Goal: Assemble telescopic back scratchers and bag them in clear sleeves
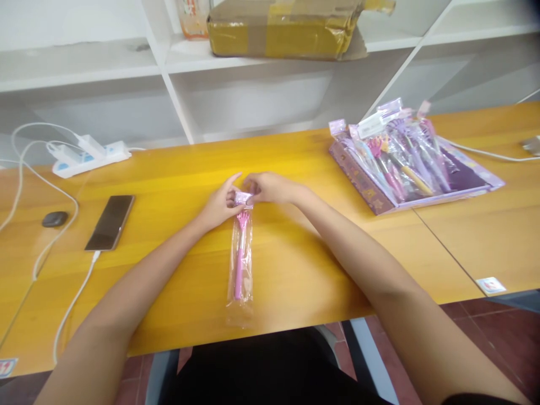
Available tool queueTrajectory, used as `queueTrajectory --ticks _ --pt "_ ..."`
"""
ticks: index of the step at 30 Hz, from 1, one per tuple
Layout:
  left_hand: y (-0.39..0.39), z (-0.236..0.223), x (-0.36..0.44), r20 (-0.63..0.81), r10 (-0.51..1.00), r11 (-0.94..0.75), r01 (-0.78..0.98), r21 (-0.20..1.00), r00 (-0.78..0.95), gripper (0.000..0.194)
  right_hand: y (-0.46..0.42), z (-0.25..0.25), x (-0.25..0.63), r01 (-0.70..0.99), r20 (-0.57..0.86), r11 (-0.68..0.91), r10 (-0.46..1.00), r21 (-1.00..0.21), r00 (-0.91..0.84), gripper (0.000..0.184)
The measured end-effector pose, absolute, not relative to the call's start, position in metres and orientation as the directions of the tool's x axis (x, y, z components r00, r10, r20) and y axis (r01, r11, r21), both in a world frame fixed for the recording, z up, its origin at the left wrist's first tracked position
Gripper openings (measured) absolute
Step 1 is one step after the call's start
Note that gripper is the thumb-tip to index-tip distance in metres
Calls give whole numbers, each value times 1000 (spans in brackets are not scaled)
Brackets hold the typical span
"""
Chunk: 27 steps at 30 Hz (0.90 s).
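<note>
A pink back scratcher [239, 264] with a small hand-shaped head lies in a clear plastic sleeve [232, 309] on the table in front of me. The printed header card [243, 198] at the sleeve's top is between my two hands. My left hand [223, 201] pinches the left side of the card, thumb below, index finger stretched out. My right hand [270, 188] has its fingers bent down onto the card's right side. The hand-shaped head points toward my hands, and the handle points toward me.
To the right, an open purple display box [371, 194] holds several more packed scratchers. On the left are a phone [109, 223] on a cable, a small black case [54, 219] and a white power strip [90, 160]. A taped carton [282, 34] sits on the shelf behind the wooden table [304, 270].
</note>
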State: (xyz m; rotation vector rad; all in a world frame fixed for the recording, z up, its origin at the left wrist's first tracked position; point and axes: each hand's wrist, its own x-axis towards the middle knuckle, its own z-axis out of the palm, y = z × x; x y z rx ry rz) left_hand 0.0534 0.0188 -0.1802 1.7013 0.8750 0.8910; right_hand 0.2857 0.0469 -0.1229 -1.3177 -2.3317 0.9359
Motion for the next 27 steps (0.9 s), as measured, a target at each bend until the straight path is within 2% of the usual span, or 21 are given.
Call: queueTrajectory --ticks 2,7,12,16,18,23,25,27 --pt "19 -180 53 154 872 -243 137 960 465 95 45 -124 282 680 -122 389 809 -622 -575 37" --pt "21 -180 53 155 892 -244 164 956 424 59 43 -125 281 662 -123 431 776 -613 -619 21" --pt "22 -182 54 148 910 -236 190 953 387 48 46 -130 281 677 -133 429 780 -597 -612 33" --pt "24 -186 55 137 921 -216 185 959 366 40 47 -131 280 686 -123 447 782 -574 -612 32" --pt "26 -186 54 109 923 -176 154 972 369 41 48 -130 282 662 -120 440 772 -607 -624 32" --pt "27 -182 51 59 932 -102 103 989 357 48 54 -140 295 476 -112 345 704 -809 -702 27" --pt "26 -179 50 36 925 -78 97 992 377 53 57 -148 295 388 -75 235 768 -891 -637 34" --pt "25 -179 49 -16 909 -26 97 995 416 61 59 -157 293 270 -38 108 874 -957 -485 48"
